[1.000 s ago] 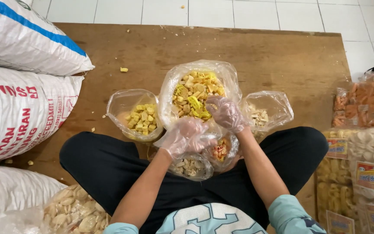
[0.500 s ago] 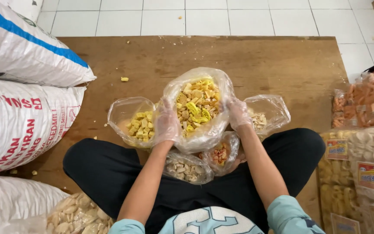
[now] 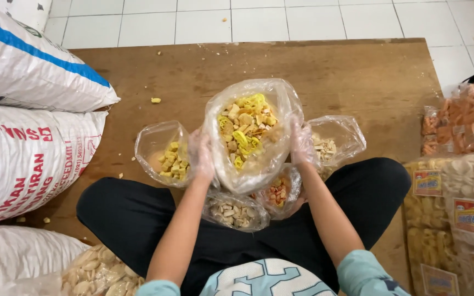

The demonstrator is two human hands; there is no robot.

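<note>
I sit cross-legged on a wooden board [image 3: 330,71]. Both my hands wear thin clear plastic gloves. My left hand [image 3: 201,153] grips the left side and my right hand [image 3: 302,143] the right side of a clear plastic bag [image 3: 248,131] of mixed yellow and pale crackers, held up between them. Around it lie smaller open bags: yellow cubes [image 3: 167,156] at left, pale pieces [image 3: 336,141] at right, orange-and-white pieces [image 3: 278,192] and beige pieces [image 3: 234,211] near my lap.
Large white woven sacks [image 3: 34,109] are stacked along the left. Sealed packets of orange and white crackers [image 3: 462,164] pile up on the right. Another bag of pale chips [image 3: 100,274] lies at bottom left. White floor tiles [image 3: 259,16] lie beyond the board.
Both hands left the small bags near my lap, took the big mixed bag by its sides and lifted it slightly. The camera view shifted a little.
</note>
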